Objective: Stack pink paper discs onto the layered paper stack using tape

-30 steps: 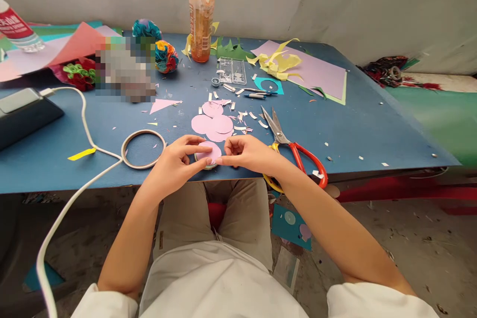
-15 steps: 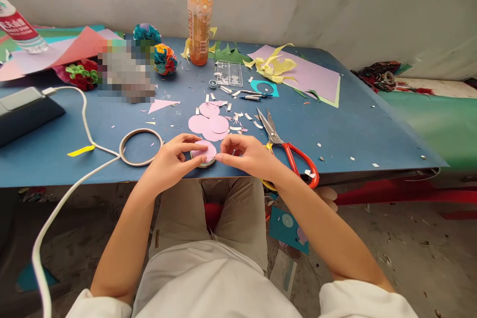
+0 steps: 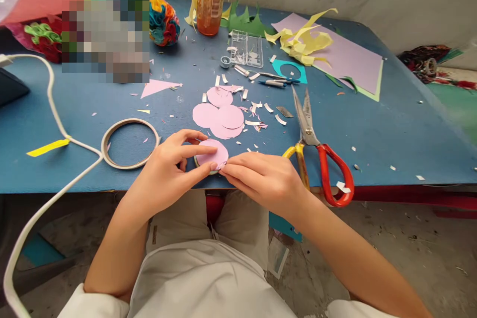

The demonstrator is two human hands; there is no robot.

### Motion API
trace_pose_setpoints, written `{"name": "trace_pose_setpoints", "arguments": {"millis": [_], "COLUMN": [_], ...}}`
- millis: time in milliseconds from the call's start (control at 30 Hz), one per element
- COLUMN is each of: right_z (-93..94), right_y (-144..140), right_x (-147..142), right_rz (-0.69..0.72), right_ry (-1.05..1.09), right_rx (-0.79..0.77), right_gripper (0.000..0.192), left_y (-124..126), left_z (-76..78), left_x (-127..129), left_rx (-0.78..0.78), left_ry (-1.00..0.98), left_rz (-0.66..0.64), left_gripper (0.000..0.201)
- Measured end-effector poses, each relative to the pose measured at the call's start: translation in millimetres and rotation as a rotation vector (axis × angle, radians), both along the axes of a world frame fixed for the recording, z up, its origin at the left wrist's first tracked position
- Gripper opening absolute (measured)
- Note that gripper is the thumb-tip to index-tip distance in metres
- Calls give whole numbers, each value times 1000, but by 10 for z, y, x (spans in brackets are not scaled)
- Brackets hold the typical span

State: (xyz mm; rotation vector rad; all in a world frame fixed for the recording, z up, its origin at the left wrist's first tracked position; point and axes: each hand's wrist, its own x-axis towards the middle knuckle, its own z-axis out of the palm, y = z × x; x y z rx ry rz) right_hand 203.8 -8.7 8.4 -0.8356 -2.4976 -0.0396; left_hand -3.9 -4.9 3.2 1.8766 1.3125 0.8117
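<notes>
A pink paper circle lies over a round object with a pale rim, near the table's front edge. My left hand holds the circle down, its thumb at the lower right edge and a finger across the top. At the circle's right edge, the fingertips of my right hand are pinched together; what is between them is hidden. Just beyond, several overlapping pink paper circles lie flat. Red-and-yellow-handled scissors rest partly open to the right of my right hand.
A roll of tape and a white cable lie to the left. Farther back stand an orange drink bottle and a paper flower ball. Yellow paper scraps lie on a lilac sheet; small white scraps are scattered around.
My right hand has moved in to the circle's right edge, its fingers now closed together. My left hand stays on the circle. The view has shifted lower and closer.
</notes>
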Motion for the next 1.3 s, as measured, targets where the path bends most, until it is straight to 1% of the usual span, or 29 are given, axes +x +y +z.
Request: {"name": "trace_pose_setpoints", "arguments": {"millis": [133, 367, 567, 700, 900, 1133, 1300], "right_z": [-19, 37, 42, 52, 67, 49, 40], "right_y": [4, 26, 35, 40, 40, 38, 67], "right_x": [14, 4, -2, -6, -9, 4, -24], "right_rz": [5, 5, 9, 42, 47, 50, 21], "right_ry": [10, -59, -55, -56, -79, 2, 138], "right_rx": [-17, -58, -45, -25, -19, -47, -130], "right_gripper": [15, 15, 13, 10, 13, 9, 4], "left_y": [-4, -8, -10, -7, -5, -1, 1], "left_z": [-7, -4, 5, 4, -7, 0, 0], "left_x": [-1, 1, 4, 2, -2, 3, 7], "left_rx": [4, 22, 26, 22, 37, 47, 52], "left_ry": [8, 17, 17, 30, 22, 6, -13], "left_rz": [-1, 5, 5, 3, -5, -7, -13], "left_gripper": [29, 25, 24, 26, 25, 24, 22]}}
